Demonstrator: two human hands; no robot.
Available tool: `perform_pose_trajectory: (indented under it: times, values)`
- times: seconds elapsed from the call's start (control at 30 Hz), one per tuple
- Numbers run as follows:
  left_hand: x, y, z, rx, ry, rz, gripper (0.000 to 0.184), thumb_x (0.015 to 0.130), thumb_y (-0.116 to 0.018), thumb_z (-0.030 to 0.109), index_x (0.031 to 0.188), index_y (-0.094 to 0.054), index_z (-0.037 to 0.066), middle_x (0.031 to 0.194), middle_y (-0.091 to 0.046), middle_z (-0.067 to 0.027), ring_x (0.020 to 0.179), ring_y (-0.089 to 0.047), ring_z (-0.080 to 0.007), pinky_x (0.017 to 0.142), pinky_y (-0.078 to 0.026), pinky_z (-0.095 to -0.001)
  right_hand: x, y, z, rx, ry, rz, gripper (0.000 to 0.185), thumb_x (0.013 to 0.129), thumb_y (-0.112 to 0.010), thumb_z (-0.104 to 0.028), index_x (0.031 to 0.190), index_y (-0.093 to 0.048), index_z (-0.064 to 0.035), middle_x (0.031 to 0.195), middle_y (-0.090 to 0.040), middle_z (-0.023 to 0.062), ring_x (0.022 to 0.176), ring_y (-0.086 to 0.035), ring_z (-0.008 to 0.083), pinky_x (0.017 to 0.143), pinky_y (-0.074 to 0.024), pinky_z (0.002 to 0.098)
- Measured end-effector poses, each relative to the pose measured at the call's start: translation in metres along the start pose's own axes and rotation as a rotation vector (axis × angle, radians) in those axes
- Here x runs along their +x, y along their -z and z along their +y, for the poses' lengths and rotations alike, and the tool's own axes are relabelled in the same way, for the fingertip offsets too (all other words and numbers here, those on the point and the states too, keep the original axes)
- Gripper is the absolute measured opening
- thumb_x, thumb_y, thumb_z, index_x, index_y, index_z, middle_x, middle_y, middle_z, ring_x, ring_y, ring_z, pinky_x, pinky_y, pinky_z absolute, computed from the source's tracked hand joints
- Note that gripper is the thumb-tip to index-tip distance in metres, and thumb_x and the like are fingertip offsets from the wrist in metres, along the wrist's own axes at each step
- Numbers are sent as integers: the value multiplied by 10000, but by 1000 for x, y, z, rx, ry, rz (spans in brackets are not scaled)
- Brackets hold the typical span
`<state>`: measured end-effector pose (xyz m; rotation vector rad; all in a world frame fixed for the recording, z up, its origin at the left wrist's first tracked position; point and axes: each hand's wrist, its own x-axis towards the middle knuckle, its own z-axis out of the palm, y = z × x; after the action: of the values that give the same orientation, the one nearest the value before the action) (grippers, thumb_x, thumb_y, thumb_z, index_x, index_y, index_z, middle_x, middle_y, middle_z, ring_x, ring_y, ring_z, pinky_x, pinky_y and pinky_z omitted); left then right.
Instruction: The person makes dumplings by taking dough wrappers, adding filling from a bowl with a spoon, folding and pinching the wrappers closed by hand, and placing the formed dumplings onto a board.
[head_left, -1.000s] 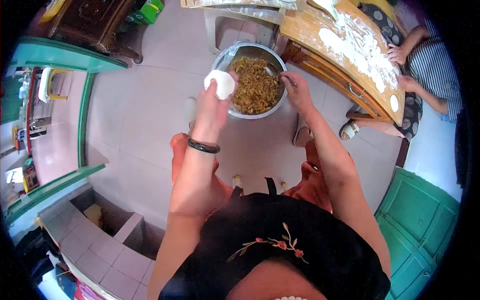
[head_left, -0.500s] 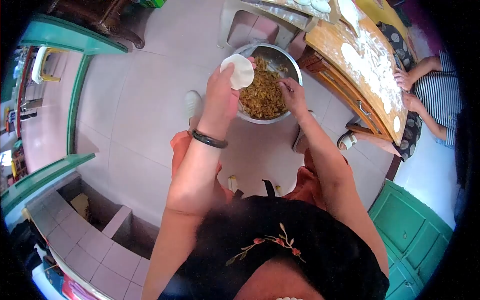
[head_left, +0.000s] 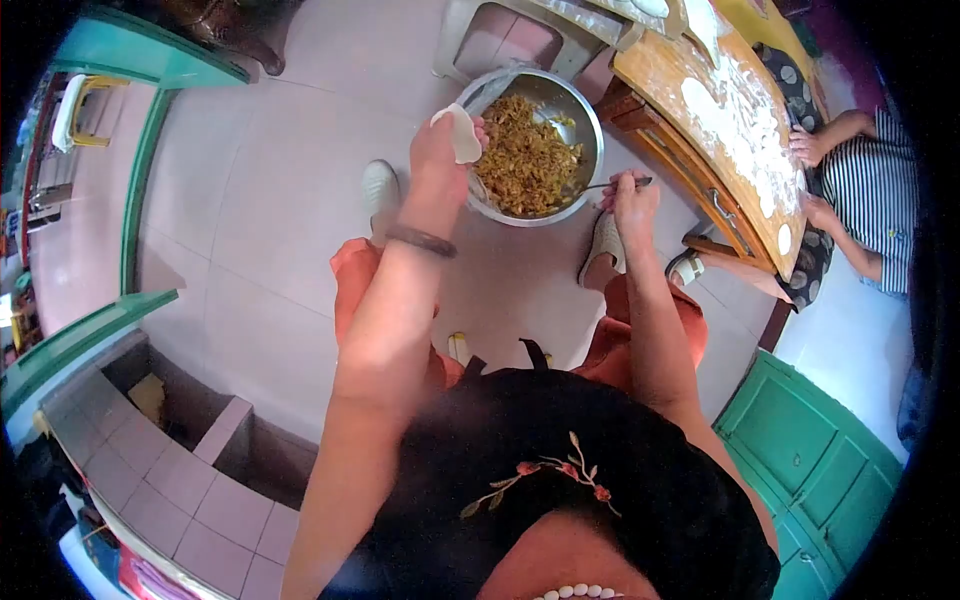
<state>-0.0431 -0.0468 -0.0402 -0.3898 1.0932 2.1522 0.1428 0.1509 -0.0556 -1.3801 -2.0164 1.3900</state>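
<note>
My left hand [head_left: 438,158] holds a round white dough wrapper [head_left: 458,134], which curves in the palm at the bowl's left rim. My right hand [head_left: 632,196] is closed on a thin metal spoon [head_left: 600,186] to the right of the bowl. The spoon's far end reaches over the rim towards the filling, and its bowl end is hard to make out. Brown chopped filling [head_left: 528,160] lies in the large steel bowl [head_left: 590,120], heaped towards the left and front.
A floured wooden table [head_left: 640,65] with a drawer stands to the right, carrying dough pieces. Across it, another person in a striped top [head_left: 875,190] has both hands at the table. A stool [head_left: 455,40] stands behind the bowl, and a tiled ledge [head_left: 165,490] lies lower left.
My right hand has moved right and slightly down, out from over the bowl, with the spoon now visible. The wrapper in my left hand has tilted and curved.
</note>
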Motion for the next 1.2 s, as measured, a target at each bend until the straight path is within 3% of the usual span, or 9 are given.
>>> perform_pose_trajectory:
  times: [0.33,0.43,0.53,0.63,0.73,0.83,1.0,1.1,1.2]
  values:
    - [11,50,-90,281,88,432,411,850,-482,96,1232,-398,-31,897,-594,-182,726,-623,-272,604,-518,-382,4,-45,47,280,-261,168,234,861,-419,-94,846,-496,126,707,-596,239,517,-629,310,467,-540,351]
    - [21,73,-102,539,-36,263,381,832,-482,110,1181,-471,-43,924,-605,-187,793,-628,-309,680,-501,-400,20,-56,73,429,-271,270,235,873,-418,-82,882,-492,142,721,-598,240,555,-644,325,492,-551,353]
    - [23,78,-91,753,-7,207,348,860,-462,85,1174,-521,-53,1001,-600,-146,853,-596,-226,730,-466,-339,23,-54,80,587,-264,298,249,887,-410,-74,935,-486,159,735,-599,239,563,-648,331,517,-556,353]
    - [28,86,-102,763,-116,237,300,806,-466,92,1047,-563,-58,953,-626,-229,876,-615,-367,760,-468,-427,56,-60,102,789,-268,369,207,876,-473,-24,910,-466,180,756,-592,237,601,-644,338,541,-569,399]
    - [36,89,-105,813,-161,250,302,801,-468,89,1050,-571,-48,955,-630,-243,896,-605,-397,774,-459,-443,79,-77,98,900,-228,308,189,899,-506,-49,911,-510,140,812,-615,223,700,-658,320,637,-571,383]
    - [22,77,-91,925,-145,237,351,832,-461,95,1112,-543,-101,966,-627,-167,831,-606,-251,728,-463,-344,86,-97,80,817,-14,99,204,926,-530,-108,944,-551,94,836,-627,207,761,-658,316,714,-560,390]
    - [22,76,-90,869,-79,232,344,834,-464,104,1093,-545,-106,966,-628,-193,843,-616,-255,722,-467,-352,61,-110,40,-113,514,-96,236,900,-563,-99,1106,-610,4,1007,-666,157,905,-650,294,809,-490,326]
    - [18,69,-87,806,-28,244,341,841,-460,99,1107,-538,-101,966,-624,-173,837,-613,-248,721,-469,-352,29,-101,36,-202,882,-238,241,937,-530,-127,1108,-603,25,985,-666,124,918,-640,248,815,-497,333]
    - [31,82,-99,667,-22,220,354,855,-456,98,1145,-518,-96,988,-615,-149,845,-607,-240,726,-470,-351,-4,-77,35,-418,963,-432,238,895,-557,-61,1123,-614,-24,1057,-652,162,967,-631,297,836,-491,347]
